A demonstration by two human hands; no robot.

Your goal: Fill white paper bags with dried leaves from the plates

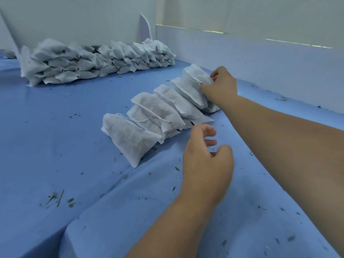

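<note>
— Right hand (221, 86) has the end bag (195, 75) by its upper edge. Fingers and thumb are curled in and pinch the white paper, and nothing else is in that hand.

— Where does that bag sit?

— At the far end of the row of bags (158, 110), tilted and leaning onto the next one. From the grip the row runs toward the near left, each filled bag overlapping its neighbour, all lying on the blue cloth (55, 136). Dark contents show dimly through the paper.

— And the left hand (206, 157)?

— It hovers nearer than the grip, just beside the row's right edge. Its fingers are loosely curled, with a gap between thumb and fingers, and it holds nothing. I cannot tell whether it touches the cloth.

— What lies at the other end from the grip?

— The nearest bag (130, 140), plump, one corner pointing toward the camera.

— Anything more?

— Well to the left of the grip and further back, a stack of bags (96, 62) stands in several layers against the wall (83, 19). Just right of the grip, a low white board (260, 67) edges the cloth. Leaf bits (69, 201) lie scattered over the cloth, thickest well below and left of the grip.
</note>
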